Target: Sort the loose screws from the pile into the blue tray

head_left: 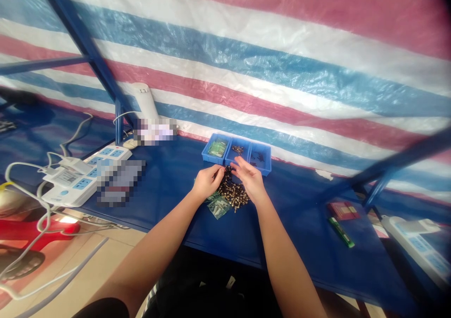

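Observation:
My left hand (207,181) and my right hand (250,179) are together over a heap of small dark and brass-coloured parts (234,196) on the blue table (169,186). Both hands pinch with their fingertips at the top of the heap, where a small part (226,170) sits between them. Small clear bags of green pieces (218,207) lie just below the heap. Behind the hands stand three joined blue bins (237,152); the left one holds green pieces, the other two dark bits.
A white power strip (82,177) with plugs and cables lies at the left, beside a blue frame post (119,120). A striped tarp (282,64) hangs behind. A green stick (341,232), a red packet (342,210) and another power strip (416,243) lie at the right.

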`<state>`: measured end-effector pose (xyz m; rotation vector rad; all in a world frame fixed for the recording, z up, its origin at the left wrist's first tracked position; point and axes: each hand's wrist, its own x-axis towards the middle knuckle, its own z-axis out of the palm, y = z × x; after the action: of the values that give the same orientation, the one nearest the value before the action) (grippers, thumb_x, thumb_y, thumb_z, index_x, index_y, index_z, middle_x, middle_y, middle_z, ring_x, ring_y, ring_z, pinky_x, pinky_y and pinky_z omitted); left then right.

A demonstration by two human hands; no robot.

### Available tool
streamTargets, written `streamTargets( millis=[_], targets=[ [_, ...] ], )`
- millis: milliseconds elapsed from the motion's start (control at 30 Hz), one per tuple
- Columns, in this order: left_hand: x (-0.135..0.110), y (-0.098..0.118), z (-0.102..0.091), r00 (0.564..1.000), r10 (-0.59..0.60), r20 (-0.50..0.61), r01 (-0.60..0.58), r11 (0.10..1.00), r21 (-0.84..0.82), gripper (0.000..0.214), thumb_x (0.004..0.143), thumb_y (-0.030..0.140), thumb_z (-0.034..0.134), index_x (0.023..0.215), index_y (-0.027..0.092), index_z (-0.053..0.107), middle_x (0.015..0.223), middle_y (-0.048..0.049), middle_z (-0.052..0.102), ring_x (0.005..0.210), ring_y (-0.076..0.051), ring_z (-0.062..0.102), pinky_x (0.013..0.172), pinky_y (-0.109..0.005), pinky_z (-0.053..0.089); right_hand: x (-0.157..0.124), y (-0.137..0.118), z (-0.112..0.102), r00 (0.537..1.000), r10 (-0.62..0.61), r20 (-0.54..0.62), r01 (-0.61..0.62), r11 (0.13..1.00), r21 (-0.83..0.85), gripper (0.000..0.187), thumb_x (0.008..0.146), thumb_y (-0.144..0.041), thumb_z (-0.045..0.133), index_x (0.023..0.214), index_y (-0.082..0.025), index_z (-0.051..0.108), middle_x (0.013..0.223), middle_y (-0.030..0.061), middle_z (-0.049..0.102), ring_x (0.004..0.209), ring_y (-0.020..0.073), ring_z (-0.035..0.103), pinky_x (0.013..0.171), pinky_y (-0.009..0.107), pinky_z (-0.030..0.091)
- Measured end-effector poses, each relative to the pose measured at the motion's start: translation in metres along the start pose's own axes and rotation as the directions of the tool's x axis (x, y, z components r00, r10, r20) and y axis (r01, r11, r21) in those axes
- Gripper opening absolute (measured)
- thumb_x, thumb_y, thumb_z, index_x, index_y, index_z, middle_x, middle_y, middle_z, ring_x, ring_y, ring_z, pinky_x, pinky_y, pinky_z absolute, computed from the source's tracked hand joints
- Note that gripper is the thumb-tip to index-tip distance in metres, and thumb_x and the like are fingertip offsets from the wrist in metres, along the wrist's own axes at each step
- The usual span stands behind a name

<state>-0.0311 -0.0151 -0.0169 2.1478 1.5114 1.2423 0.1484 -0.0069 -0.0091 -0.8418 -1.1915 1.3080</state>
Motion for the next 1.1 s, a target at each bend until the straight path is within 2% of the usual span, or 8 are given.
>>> streamTargets(
  millis=[67, 100, 200, 300, 400, 500, 700, 1100],
  targets=[
    [0.0, 0.001, 0.0, 1.0, 0.006, 0.001, -0.006, 1.0, 0.0, 0.032, 0.096, 0.038, 0.042, 0.093, 0.019, 0.068, 0.077, -0.0028, 0.07, 0.066, -0.014, 0.063, 0.063, -0.023, 0.045, 0.0, 0.002, -0.004, 1.0, 0.005, 0.007, -0.004, 0.978, -0.206, 0.036, 0.084, -0.04, 0.062, 0.116, -0.022, 0.067, 0.115, 0.009, 0.07, 0.096, 0.0245, 0.069, 0.085, 0.041, 0.055],
    [0.0, 0.001, 0.0, 1.0, 0.007, 0.003, -0.007, 1.0, -0.001, 0.033, 0.097, 0.039, 0.041, 0.094, 0.019, 0.068, 0.077, -0.003, 0.07, 0.067, -0.014, 0.063, 0.063, -0.023, 0.045, 0.0, 0.004, -0.007, 1.0, -0.016, -0.007, 0.013, 0.938, -0.345, 0.031, 0.086, -0.038, 0.059, 0.11, -0.022, 0.07, 0.105, 0.0084, 0.073, 0.091, 0.0238, 0.069, 0.084, 0.041, 0.054],
    [0.001, 0.001, 0.0, 1.0, 0.005, 0.002, -0.005, 1.0, -0.001, 0.034, 0.097, 0.039, 0.041, 0.094, 0.019, 0.068, 0.078, -0.0035, 0.071, 0.068, -0.015, 0.064, 0.063, -0.023, 0.045, 0.001, 0.011, -0.012, 0.988, -0.154, 0.013, 0.117, 0.689, -0.715, 0.023, 0.087, -0.025, 0.053, 0.098, -0.022, 0.073, 0.097, 0.0068, 0.073, 0.093, 0.0234, 0.065, 0.09, 0.04, 0.049],
    [0.001, 0.0, 0.0, 1.0, 0.005, 0.005, -0.005, 1.0, 0.004, 0.033, 0.097, 0.039, 0.041, 0.094, 0.019, 0.068, 0.079, -0.0035, 0.071, 0.068, -0.015, 0.064, 0.063, -0.023, 0.045, 0.0, 0.016, -0.014, 0.982, -0.161, 0.102, 0.169, 0.484, -0.859, 0.024, 0.085, -0.019, 0.054, 0.1, -0.02, 0.072, 0.101, 0.0074, 0.071, 0.097, 0.0238, 0.061, 0.094, 0.039, 0.045],
    [0.001, 0.001, -0.001, 1.0, 0.004, 0.015, -0.004, 1.0, 0.008, 0.032, 0.096, 0.038, 0.042, 0.093, 0.019, 0.068, 0.078, -0.0032, 0.071, 0.068, -0.014, 0.064, 0.063, -0.023, 0.045, -0.002, 0.017, -0.011, 0.986, -0.108, 0.13, 0.162, 0.382, -0.91, 0.028, 0.085, -0.02, 0.057, 0.11, -0.021, 0.07, 0.105, 0.0083, 0.069, 0.098, 0.0242, 0.058, 0.094, 0.038, 0.043],
    [0.001, 0.002, -0.001, 1.0, 0.009, 0.023, -0.009, 1.0, 0.007, 0.033, 0.097, 0.038, 0.041, 0.093, 0.019, 0.068, 0.078, -0.0031, 0.07, 0.068, -0.014, 0.063, 0.063, -0.023, 0.044, -0.005, 0.015, -0.008, 0.987, -0.084, 0.138, 0.158, 0.327, -0.932, 0.027, 0.086, -0.023, 0.058, 0.11, -0.023, 0.071, 0.104, 0.0082, 0.068, 0.096, 0.0241, 0.057, 0.093, 0.037, 0.043],
    [0.001, 0.002, 0.0, 1.0, 0.009, 0.02, -0.009, 1.0, 0.008, 0.034, 0.097, 0.039, 0.04, 0.091, 0.019, 0.068, 0.077, -0.0032, 0.07, 0.067, -0.014, 0.063, 0.063, -0.023, 0.045, -0.006, 0.014, -0.005, 0.987, -0.09, 0.13, 0.151, 0.297, -0.943, 0.017, 0.085, -0.028, 0.063, 0.097, -0.024, 0.074, 0.097, 0.0077, 0.069, 0.094, 0.0247, 0.057, 0.089, 0.036, 0.043],
    [0.001, 0.002, 0.002, 1.0, -0.004, 0.025, 0.004, 1.0, 0.0, 0.031, 0.096, 0.037, 0.042, 0.091, 0.019, 0.068, 0.076, -0.0027, 0.07, 0.066, -0.014, 0.062, 0.064, -0.023, 0.044, -0.006, 0.012, -0.004, 0.987, -0.081, 0.139, 0.152, 0.195, -0.969, 0.015, 0.084, -0.018, 0.055, 0.083, -0.021, 0.069, 0.086, 0.0078, 0.069, 0.088, 0.0241, 0.057, 0.082, 0.034, 0.043]
  ],
)
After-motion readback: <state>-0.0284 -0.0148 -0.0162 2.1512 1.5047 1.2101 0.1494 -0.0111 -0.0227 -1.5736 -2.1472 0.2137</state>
